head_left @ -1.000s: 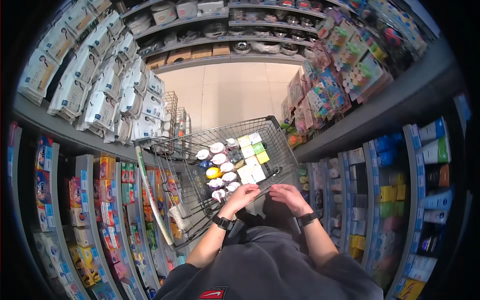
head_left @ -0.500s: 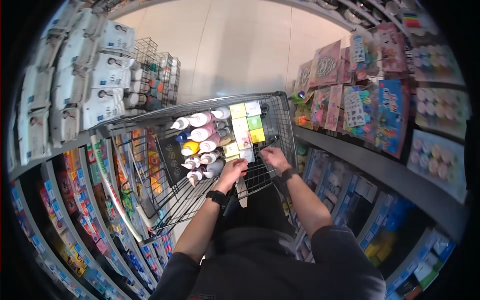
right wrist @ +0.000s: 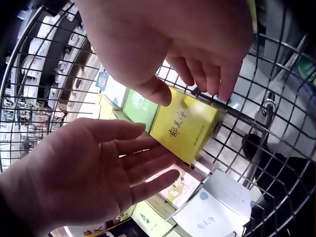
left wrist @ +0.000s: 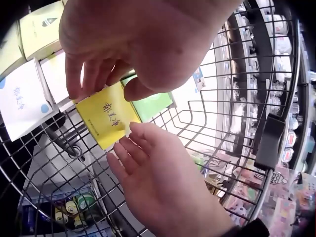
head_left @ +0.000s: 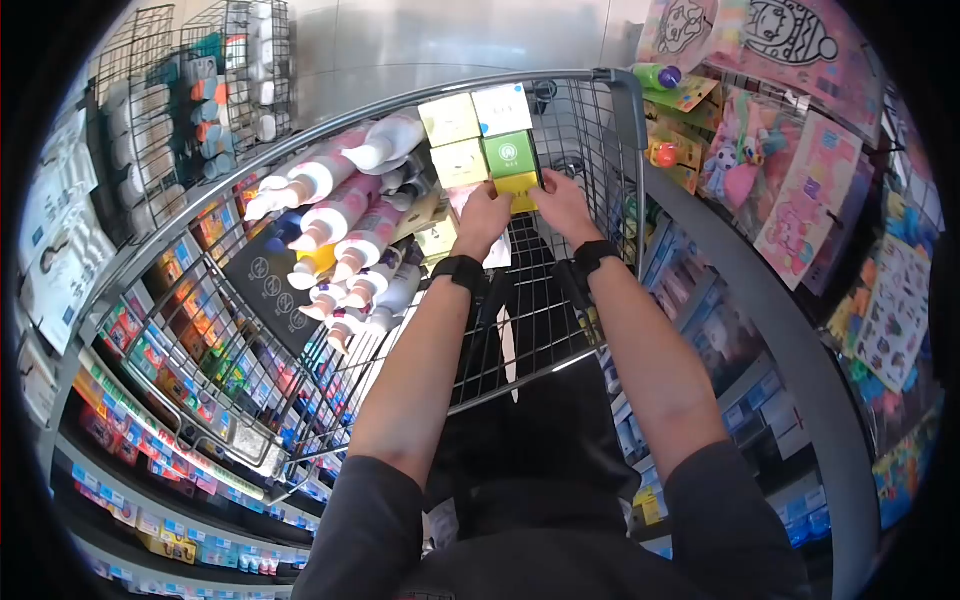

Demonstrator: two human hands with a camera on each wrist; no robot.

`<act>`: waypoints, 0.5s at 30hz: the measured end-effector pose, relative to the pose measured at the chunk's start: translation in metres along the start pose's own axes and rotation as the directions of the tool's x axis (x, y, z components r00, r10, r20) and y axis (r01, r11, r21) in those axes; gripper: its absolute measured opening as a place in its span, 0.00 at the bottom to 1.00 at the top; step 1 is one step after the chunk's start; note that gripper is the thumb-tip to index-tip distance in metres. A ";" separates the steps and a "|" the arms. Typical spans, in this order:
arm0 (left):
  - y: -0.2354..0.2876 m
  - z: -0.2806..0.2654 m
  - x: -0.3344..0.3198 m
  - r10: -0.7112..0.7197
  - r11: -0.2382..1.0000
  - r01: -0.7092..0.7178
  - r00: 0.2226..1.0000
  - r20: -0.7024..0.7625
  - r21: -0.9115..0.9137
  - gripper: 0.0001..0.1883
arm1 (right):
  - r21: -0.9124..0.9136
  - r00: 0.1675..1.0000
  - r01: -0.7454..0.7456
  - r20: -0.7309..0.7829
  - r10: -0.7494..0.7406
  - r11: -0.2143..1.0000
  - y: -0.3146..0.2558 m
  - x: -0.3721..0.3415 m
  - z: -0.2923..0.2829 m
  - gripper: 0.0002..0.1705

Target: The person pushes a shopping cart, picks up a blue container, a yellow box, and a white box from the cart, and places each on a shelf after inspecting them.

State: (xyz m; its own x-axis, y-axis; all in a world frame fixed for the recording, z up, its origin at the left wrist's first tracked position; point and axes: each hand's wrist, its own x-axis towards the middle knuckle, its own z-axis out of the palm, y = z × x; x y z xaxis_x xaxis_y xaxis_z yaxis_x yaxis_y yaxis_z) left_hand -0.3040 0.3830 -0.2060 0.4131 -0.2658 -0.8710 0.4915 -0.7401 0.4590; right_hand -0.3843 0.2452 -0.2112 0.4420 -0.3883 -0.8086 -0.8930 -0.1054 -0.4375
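A yellow box [head_left: 518, 190] with dark writing lies at the near end of a group of boxes in a wire cart [head_left: 625, 160]. My left hand [head_left: 483, 222] is at its left side and my right hand [head_left: 565, 210] at its right, fingers extended and slightly bent. Close up in the left wrist view, the left hand [left wrist: 143, 44] reaches over the yellow box [left wrist: 109, 114] from above, with the right hand [left wrist: 158, 182] below. The right wrist view has the left hand's [right wrist: 94, 168] fingers along the yellow box's [right wrist: 185, 126] edge, thumb apart; whether either hand presses is unclear.
A green box [head_left: 510, 153] and pale boxes [head_left: 450, 120] adjoin the yellow one. Several pump bottles [head_left: 340, 205] lie left of them in the cart. Shelves of goods flank the cart, with hanging pink packs [head_left: 810, 200] at the right.
Both hands have moved forward, from the cart's near side to the sides of the yellow box. The head view has come closer to the cart, which appears larger.
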 end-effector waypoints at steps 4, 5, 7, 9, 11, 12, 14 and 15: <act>-0.007 0.014 0.000 -0.077 0.988 0.074 0.997 -0.023 -0.133 0.25 | 0.231 0.992 0.116 -0.080 -0.099 0.966 0.029 0.007 0.037 0.23; -0.005 0.014 -0.002 -0.074 0.963 0.076 0.997 0.018 -0.258 0.25 | 0.189 0.994 0.067 -0.101 -0.048 0.980 0.017 -0.003 0.033 0.23; -0.001 0.010 -0.012 -0.048 0.961 0.049 0.999 0.009 -0.271 0.24 | 0.269 0.993 0.121 -0.032 -0.117 0.955 -0.003 -0.027 0.020 0.21; 0.008 -0.001 -0.029 -0.016 0.958 0.014 1.000 -0.002 -0.288 0.23 | 0.371 0.991 0.094 0.058 -0.124 0.924 -0.001 -0.040 0.017 0.23; 0.023 -0.020 -0.050 -0.030 0.981 0.034 0.999 0.026 -0.189 0.26 | 0.464 0.991 0.062 0.075 -0.110 0.884 -0.010 -0.064 0.010 0.22; 0.024 -0.027 -0.057 -0.004 0.986 0.009 1.000 0.029 -0.165 0.27 | 0.513 0.991 0.016 0.107 -0.082 0.858 -0.015 -0.077 0.007 0.21; 0.026 -0.045 -0.076 -0.010 0.965 0.036 0.995 0.102 -0.260 0.24 | 0.559 0.976 0.039 0.158 -0.152 0.828 -0.014 -0.088 0.008 0.24; 0.035 -0.054 -0.091 -0.033 0.969 0.072 0.986 0.166 -0.236 0.21 | 0.577 0.981 0.073 0.108 -0.164 0.814 -0.026 -0.102 0.000 0.24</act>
State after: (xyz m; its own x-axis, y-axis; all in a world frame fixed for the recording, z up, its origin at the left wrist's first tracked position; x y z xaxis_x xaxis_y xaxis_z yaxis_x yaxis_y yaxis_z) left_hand -0.2832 0.4149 -0.1010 0.2634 -0.3401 -0.9028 0.6872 -0.5906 0.4230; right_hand -0.4065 0.2876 -0.1177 0.5890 -0.2648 -0.7635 -0.6457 0.4139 -0.6416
